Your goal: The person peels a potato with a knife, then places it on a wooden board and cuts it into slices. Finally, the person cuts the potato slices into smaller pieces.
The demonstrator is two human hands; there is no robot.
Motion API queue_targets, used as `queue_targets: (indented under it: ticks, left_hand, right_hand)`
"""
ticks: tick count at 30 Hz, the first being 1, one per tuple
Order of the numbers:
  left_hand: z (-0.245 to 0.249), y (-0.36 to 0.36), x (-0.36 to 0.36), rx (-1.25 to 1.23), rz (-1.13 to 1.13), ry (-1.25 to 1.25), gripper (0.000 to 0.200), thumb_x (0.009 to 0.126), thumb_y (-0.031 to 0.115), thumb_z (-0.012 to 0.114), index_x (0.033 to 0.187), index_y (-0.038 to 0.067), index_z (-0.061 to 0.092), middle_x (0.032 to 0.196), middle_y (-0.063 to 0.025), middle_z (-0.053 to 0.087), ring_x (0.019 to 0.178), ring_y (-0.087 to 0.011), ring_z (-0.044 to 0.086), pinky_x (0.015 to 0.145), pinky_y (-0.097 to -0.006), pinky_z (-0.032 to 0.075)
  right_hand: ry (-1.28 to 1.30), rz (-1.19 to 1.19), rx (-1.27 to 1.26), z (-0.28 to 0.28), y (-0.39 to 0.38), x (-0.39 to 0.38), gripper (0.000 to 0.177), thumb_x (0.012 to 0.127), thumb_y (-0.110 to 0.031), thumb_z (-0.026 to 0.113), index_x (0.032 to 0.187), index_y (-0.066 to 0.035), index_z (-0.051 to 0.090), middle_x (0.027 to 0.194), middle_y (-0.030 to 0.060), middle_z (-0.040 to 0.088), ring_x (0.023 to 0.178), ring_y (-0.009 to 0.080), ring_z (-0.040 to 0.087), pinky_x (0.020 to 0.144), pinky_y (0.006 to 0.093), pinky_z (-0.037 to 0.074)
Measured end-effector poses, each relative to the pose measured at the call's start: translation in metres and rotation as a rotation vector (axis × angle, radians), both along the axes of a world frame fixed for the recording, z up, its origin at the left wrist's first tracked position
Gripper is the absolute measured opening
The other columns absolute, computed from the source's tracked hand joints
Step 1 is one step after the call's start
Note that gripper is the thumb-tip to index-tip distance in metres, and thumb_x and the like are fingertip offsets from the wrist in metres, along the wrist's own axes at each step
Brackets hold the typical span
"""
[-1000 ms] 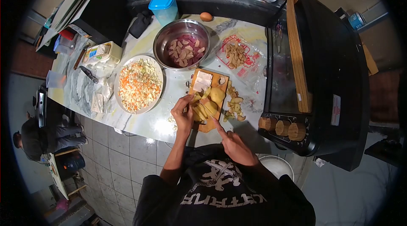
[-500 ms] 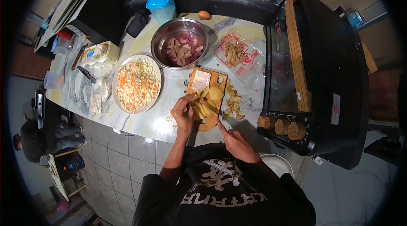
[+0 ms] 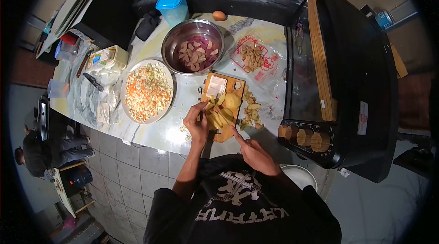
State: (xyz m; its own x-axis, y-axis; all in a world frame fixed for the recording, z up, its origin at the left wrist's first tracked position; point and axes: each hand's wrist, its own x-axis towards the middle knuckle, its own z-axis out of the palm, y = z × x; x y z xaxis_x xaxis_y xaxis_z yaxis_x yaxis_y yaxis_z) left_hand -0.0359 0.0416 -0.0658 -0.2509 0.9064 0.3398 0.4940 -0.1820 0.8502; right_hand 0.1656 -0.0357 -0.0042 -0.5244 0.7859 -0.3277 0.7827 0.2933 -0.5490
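Note:
My left hand is over the left edge of a wooden cutting board, its bent fingers pressed on cut yellow potato. In my right hand is a knife, index finger stretched forward along it; the blade is mostly hard to make out against the potato. A larger peeled potato rests on the board's right side. Farther up the board is a flat pale pinkish block. Right of the board lies a strip of potato peelings.
A plate of chopped vegetables stands left, and a steel bowl of sliced pieces behind. Brown chunks lie on a plastic bag. A black oven borders the right. Another person is at far left.
Both hands stay almost where they were over the potato on the board. The view has shifted very slightly; nothing else visibly differs.

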Motion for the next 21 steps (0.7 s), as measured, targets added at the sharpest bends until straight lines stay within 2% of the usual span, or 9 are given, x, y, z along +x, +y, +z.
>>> queue_targets:
  ticks: [2, 3, 5, 8, 14, 21]
  left_hand:
    - [0.001, 0.000, 0.001, 0.010, 0.006, 0.019, 0.041, 0.067, -0.020, 0.054, 0.100, -0.001, 0.068, 0.095, -0.0149, 0.068, 0.088, -0.0249, 0.068, 0.080, -0.0297, 0.052]
    - [0.001, -0.001, 0.002, 0.022, 0.003, 0.015, 0.041, 0.067, -0.021, 0.054, 0.100, -0.001, 0.068, 0.094, -0.0149, 0.068, 0.088, -0.0249, 0.068, 0.080, -0.0297, 0.051]
    - [0.001, -0.001, 0.002, 0.039, -0.001, 0.011, 0.041, 0.067, -0.021, 0.054, 0.100, -0.001, 0.068, 0.094, -0.0148, 0.068, 0.087, -0.0248, 0.068, 0.079, -0.0297, 0.051]
    - [0.000, -0.004, 0.000, 0.011, 0.014, -0.006, 0.040, 0.067, -0.021, 0.054, 0.099, -0.001, 0.068, 0.093, -0.0150, 0.068, 0.087, -0.0245, 0.068, 0.079, -0.0298, 0.051]
    - [0.012, 0.004, 0.000, 0.044, 0.028, -0.009, 0.031, 0.073, -0.018, 0.056, 0.097, -0.002, 0.067, 0.093, -0.0152, 0.068, 0.086, -0.0237, 0.067, 0.078, -0.0298, 0.051]
    - [0.009, 0.010, -0.007, -0.049, 0.037, -0.077, 0.013, 0.083, -0.005, 0.063, 0.094, -0.003, 0.068, 0.090, -0.0141, 0.069, 0.082, -0.0210, 0.067, 0.076, -0.0290, 0.052]
  right_hand:
    - [0.120, -0.074, -0.085, 0.002, 0.002, -0.001, 0.081, 0.081, 0.003, 0.053, 0.151, -0.007, 0.013, 0.067, 0.0138, 0.053, 0.065, 0.0265, 0.057, 0.071, 0.0388, 0.046]
    - [0.119, -0.076, -0.083, 0.003, 0.005, -0.001, 0.081, 0.081, 0.003, 0.053, 0.151, -0.007, 0.013, 0.067, 0.0138, 0.053, 0.065, 0.0265, 0.057, 0.071, 0.0388, 0.046]
    - [0.118, -0.106, -0.240, 0.004, 0.009, -0.001, 0.082, 0.080, 0.009, 0.049, 0.151, -0.008, 0.012, 0.071, 0.0195, 0.056, 0.067, 0.0338, 0.059, 0.068, 0.0449, 0.046]
    - [0.123, -0.112, -0.204, 0.009, 0.010, 0.000, 0.081, 0.080, 0.011, 0.046, 0.150, -0.009, 0.012, 0.072, 0.0234, 0.056, 0.067, 0.0390, 0.059, 0.065, 0.0482, 0.045]
    - [0.076, -0.105, -0.276, 0.016, 0.018, -0.001, 0.080, 0.080, 0.010, 0.045, 0.151, -0.012, 0.014, 0.077, 0.0248, 0.056, 0.070, 0.0385, 0.059, 0.068, 0.0475, 0.046]
    - [0.065, -0.131, -0.270, 0.022, 0.016, 0.000, 0.079, 0.082, 0.008, 0.046, 0.151, -0.014, 0.015, 0.078, 0.0237, 0.056, 0.072, 0.0371, 0.059, 0.069, 0.0460, 0.046]
